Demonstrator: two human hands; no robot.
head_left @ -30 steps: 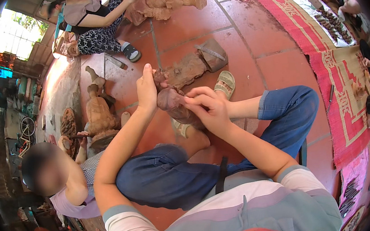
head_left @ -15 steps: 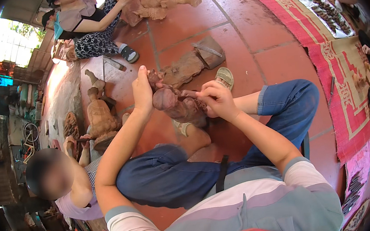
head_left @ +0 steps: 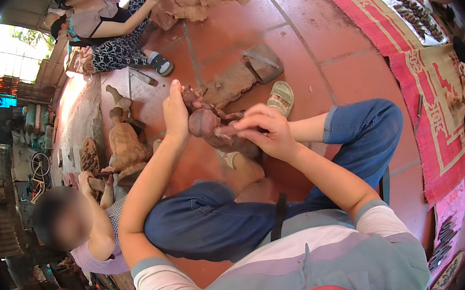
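Observation:
A dark reddish-brown carved wooden figure [head_left: 204, 123] with a rounded head stands tilted in front of my shins. My left hand [head_left: 176, 116] grips its far left side, thumb upward, the fingers mostly hidden behind the carving. Over the figure's right side, my right hand [head_left: 270, 132] is closed in a pinch, its fingertips against the carved surface. Whatever small thing it pinches, if anything, is too small to make out. The figure's lower part lies partly behind my right hand.
Beyond the figure lies a rough wooden block [head_left: 232, 85] on the tiled floor [head_left: 345, 82]. At left, a co-worker handles a lighter carved statue [head_left: 127, 144]; another sits by a large carving [head_left: 189, 2] at the top. A red patterned mat [head_left: 406, 70] runs along the right.
My right hand has shifted left across the figure, toward its head, and its fingers have straightened somewhat. The figure and my left hand have moved slightly left.

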